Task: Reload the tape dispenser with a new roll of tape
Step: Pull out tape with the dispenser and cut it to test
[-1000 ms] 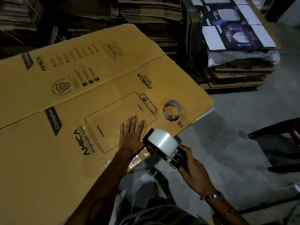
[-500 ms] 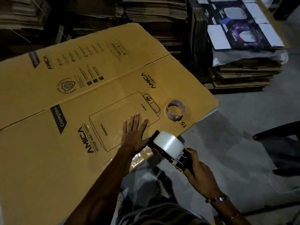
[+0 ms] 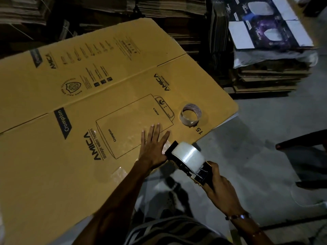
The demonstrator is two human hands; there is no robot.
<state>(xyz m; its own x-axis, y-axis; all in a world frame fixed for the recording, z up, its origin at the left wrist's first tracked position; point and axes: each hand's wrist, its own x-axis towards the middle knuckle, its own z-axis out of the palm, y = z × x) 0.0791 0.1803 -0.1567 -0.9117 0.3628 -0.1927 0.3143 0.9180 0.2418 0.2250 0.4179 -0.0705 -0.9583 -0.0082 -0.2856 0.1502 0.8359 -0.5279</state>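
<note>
A black tape dispenser (image 3: pixel 198 171) carries a full clear roll of tape (image 3: pixel 189 156). My right hand (image 3: pixel 218 189) grips its handle, and its front end sits at the near edge of a large flattened brown carton (image 3: pixel 53 165). My left hand (image 3: pixel 153 145) lies flat, fingers straight, pressing on the carton just left of the dispenser. Shiny strips of clear tape show on the carton around that hand. A nearly spent tape roll (image 3: pixel 190 114), mostly cardboard core, lies on the carton beyond the dispenser.
Stacks of flattened cartons (image 3: pixel 265 75) stand at the back and right, topped by a dark printed box sheet (image 3: pixel 265 30). Grey concrete floor (image 3: pixel 256 138) spreads to the right. A dark chair part (image 3: pixel 304 144) juts in from the right edge.
The view has shifted slightly. Both hands and the dispenser keep almost the same place at the carton's edge.
</note>
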